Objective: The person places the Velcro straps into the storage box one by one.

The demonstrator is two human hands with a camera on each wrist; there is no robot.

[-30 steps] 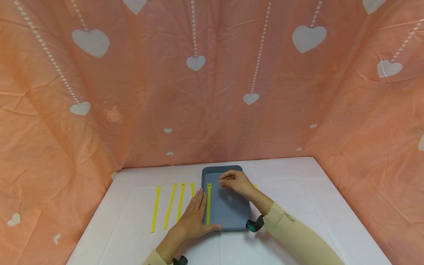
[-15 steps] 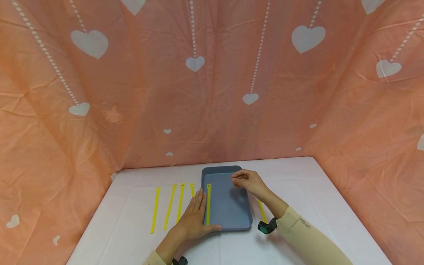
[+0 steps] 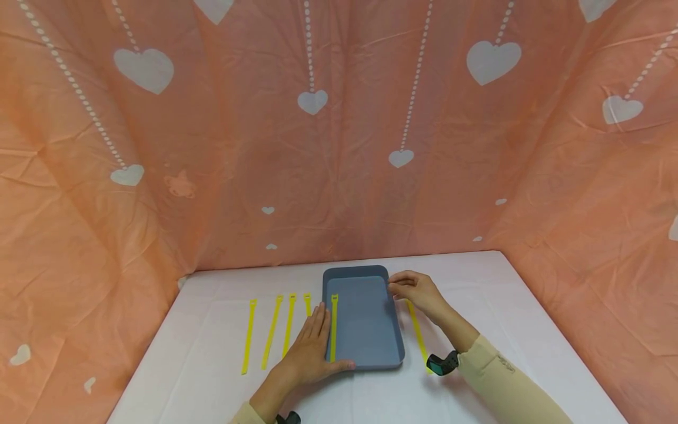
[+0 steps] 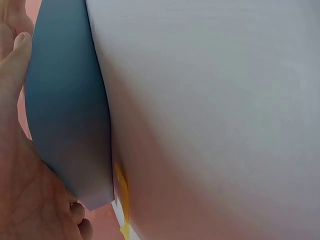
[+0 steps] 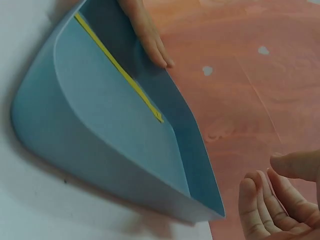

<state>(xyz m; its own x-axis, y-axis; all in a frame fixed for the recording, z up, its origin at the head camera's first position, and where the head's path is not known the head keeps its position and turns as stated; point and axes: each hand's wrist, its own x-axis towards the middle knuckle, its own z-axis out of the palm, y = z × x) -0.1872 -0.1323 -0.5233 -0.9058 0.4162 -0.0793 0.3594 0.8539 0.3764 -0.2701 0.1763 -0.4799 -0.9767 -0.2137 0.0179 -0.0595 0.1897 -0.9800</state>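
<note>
Backdrop: peach heart-print cloth behind white tabletop (image 3: pixel 477 306).
Left hand (image 3: pixel 309 350): flat, fingers straight, steadying grey-blue plastic tray (image 3: pixel 365 353).
Right hand (image 3: pixel 418 290): loosely curled, holding nothing, above loose yellow strap (image 3: pixel 418 337).
Risk: fumbled pinch may skew the strap; tray may slide if nudged.

A blue-grey tray (image 3: pixel 365 330) sits on a white table (image 3: pixel 503 306) with one yellow strap (image 3: pixel 333 327) lying along its left inner side. The left hand (image 3: pixel 309 350) lies flat against the tray's left wall, thumb at the near edge. The right hand (image 3: pixel 418 291) hovers at the far right corner, fingers loosely curled, just above another strap (image 3: pixel 416 333) beside the tray. Four more straps (image 3: pixel 272 330) lie in a row to the left.
</note>
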